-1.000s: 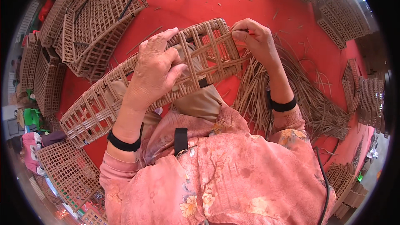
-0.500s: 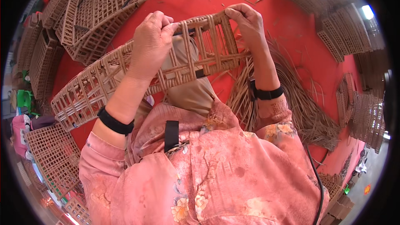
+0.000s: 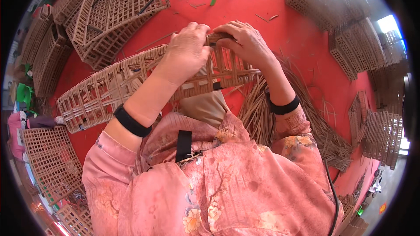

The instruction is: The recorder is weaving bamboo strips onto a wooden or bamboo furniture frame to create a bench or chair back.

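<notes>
Both hands, the left hand (image 3: 188, 50) and the right hand (image 3: 245, 43), are closed side by side on the top edge of a long woven lattice panel (image 3: 109, 89) lying across the person's lap above the red floor (image 3: 280, 13), with loose reed strips (image 3: 306, 118) at the right.

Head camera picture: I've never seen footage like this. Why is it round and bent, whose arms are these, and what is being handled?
The camera sits on a person's head and looks down through a fisheye lens, so straight edges curve near the rim. The two forearms rising from the lower edge are the wearer's own. The left hand and right hand meet at the top edge of a long woven lattice panel lying across the lap, and both grip it. On the red floor lie a bundle of loose strips on the right, stacked lattice baskets at upper left, and more stacks at right.
</notes>
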Demonstrator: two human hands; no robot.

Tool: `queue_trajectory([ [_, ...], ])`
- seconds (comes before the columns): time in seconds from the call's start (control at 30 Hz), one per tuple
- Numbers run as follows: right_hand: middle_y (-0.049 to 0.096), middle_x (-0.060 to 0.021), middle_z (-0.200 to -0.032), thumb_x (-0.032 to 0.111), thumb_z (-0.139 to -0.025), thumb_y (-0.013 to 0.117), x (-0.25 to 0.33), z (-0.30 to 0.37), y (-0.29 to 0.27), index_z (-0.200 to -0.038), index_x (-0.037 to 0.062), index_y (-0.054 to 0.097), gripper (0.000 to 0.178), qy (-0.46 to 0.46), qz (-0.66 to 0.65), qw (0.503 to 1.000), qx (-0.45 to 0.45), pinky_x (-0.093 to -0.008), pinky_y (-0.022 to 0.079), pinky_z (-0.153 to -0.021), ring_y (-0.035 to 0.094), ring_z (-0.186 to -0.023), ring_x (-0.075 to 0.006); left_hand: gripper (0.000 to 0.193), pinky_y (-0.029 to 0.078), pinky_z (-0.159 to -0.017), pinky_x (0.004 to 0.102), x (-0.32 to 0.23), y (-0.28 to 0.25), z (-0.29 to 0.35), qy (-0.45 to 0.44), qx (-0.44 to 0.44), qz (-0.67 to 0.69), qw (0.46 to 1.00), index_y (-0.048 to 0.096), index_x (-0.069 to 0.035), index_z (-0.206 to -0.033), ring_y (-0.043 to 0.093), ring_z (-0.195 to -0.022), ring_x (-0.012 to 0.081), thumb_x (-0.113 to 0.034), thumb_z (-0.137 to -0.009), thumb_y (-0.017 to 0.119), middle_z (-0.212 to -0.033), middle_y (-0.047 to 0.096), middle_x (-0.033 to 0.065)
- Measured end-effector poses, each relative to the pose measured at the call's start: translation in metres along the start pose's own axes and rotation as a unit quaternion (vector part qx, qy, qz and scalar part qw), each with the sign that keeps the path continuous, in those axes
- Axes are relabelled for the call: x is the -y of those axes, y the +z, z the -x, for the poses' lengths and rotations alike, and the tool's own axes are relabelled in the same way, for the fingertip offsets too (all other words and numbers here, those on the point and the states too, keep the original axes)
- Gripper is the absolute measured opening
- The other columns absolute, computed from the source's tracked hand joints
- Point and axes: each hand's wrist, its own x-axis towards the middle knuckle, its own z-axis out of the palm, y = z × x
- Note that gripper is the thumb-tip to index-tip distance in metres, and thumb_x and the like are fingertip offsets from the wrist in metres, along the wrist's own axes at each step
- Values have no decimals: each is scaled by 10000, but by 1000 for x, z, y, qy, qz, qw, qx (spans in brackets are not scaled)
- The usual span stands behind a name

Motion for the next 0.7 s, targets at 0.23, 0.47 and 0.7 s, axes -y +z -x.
queue_trajectory([
  [0.23,712,-122,-1088,389,-937,645,-5,-1,5,-1194,87,689,398,-51,28,998,-12,-431,456,-973,639,-1101,-300,297,531,-882,466,-6,-6,-20,-3,86,-99,991,664,-28,-1110,664,-1007,366,-171,-849,678,-1083,660,167],
  [0.47,739,-111,-1022,313,-928,641,-10,-5,11,-1115,94,741,305,-18,-18,999,-43,-417,501,-907,677,-1016,-296,267,547,-843,432,0,-11,-37,-3,115,-54,992,728,1,-1028,696,-940,343,-166,-823,691,-983,721,173],
  [0.7,735,-109,-1030,327,-915,649,11,-6,-2,-1119,82,737,331,71,-46,996,8,-422,481,-947,671,-1026,-287,355,529,-888,341,33,-45,-29,-30,95,184,978,719,22,-1139,702,-972,204,-163,-836,726,-1018,741,150],
])
